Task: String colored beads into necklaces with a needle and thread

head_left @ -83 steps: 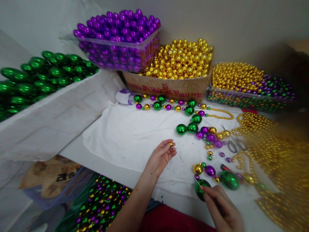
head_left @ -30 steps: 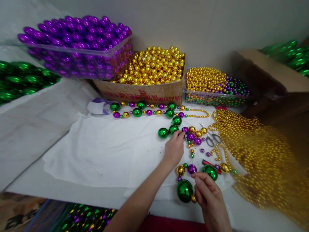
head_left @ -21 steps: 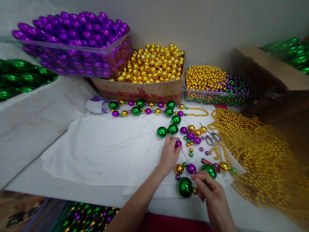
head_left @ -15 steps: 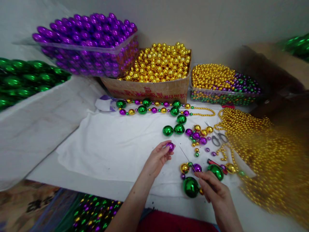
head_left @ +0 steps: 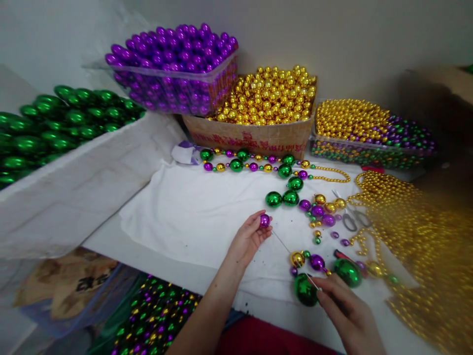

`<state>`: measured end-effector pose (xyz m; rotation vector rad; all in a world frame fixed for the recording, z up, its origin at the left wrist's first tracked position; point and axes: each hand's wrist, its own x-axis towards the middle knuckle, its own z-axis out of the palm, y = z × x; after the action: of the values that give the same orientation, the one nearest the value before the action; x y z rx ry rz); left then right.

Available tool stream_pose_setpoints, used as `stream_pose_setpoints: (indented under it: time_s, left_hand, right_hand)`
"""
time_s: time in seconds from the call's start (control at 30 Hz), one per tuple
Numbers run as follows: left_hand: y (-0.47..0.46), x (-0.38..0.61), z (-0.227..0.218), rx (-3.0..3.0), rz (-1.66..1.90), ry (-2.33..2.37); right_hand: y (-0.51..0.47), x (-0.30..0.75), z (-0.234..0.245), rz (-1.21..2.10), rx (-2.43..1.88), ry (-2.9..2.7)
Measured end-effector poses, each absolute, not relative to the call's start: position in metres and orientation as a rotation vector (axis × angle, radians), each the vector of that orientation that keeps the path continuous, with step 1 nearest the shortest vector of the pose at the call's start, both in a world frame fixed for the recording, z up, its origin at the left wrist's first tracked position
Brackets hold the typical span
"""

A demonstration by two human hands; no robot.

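Note:
A shiny purple bead (head_left: pixel 264 220) is pinched between the thumb and fingers of my left hand (head_left: pixel 251 237) over the white cloth. My right hand (head_left: pixel 342 301) grips a thin pale string or needle (head_left: pixel 313 282); which of the two cannot be made out. A fine line leads from it up to the purple bead; whether it passes through the bead is hidden. Beside my right hand lie strung beads: a gold bead (head_left: pixel 297 259), a purple one (head_left: pixel 317 262), and large green ones (head_left: pixel 306 289). Loose green beads (head_left: pixel 274 199) rest beyond my left hand.
A finished-looking bead strand (head_left: pixel 236 165) lies at the back. Behind it stand a purple-bead tub (head_left: pixel 162 74), a gold-bead carton (head_left: pixel 247 135) and a mixed-bead tub (head_left: pixel 369 148). Scissors (head_left: pixel 349 222) lie by heaped gold bead chains (head_left: pixel 417 222). A green-bead box (head_left: pixel 92 162) stands left.
The view has swung left, so things sit further right. My right hand has drawn the string or needle towards me, and the line now ends at the purple bead instead of extending past it.

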<state>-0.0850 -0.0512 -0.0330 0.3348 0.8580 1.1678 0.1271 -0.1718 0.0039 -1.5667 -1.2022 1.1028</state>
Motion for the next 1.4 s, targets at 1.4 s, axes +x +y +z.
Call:
stream_pose_setpoints:
  time_s: [1.4]
  left_hand:
    - [-0.066,-0.068,-0.021,0.431,1.192,0.877]
  right_hand:
    - [-0.162,0.126,-0.021,1.126,-1.506,-1.328]
